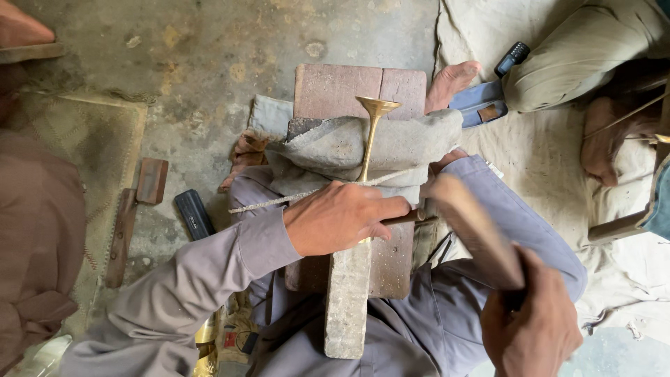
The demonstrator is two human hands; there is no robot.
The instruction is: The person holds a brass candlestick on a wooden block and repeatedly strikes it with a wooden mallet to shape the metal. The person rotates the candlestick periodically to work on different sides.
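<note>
We sit on the concrete floor (209, 56) with a wooden block (356, 91) between our knees, its far edge toward our bare foot (452, 80). Our left hand (342, 218) lies over the block's middle, fingers (391, 208) clenched around the stem of a slim brass trumpet-shaped piece (374, 132), whose flared mouth points at the far edge. A grey cloth (335, 150) pads the block under the brass piece, and a thin rough file (279, 201) crosses just under our wrist. A long stone bar (347, 300) runs from the hand toward the near edge.

Our right hand (532, 324), off the block's right edge, grips a blurred wooden mallet (474, 230) raised over our right thigh; open room lies there.

Left of the block lie a black case (194, 214) and a wooden-handled tool (132, 223), well apart from the hands. Another person's sleeve (38, 230) fills the left border.
</note>
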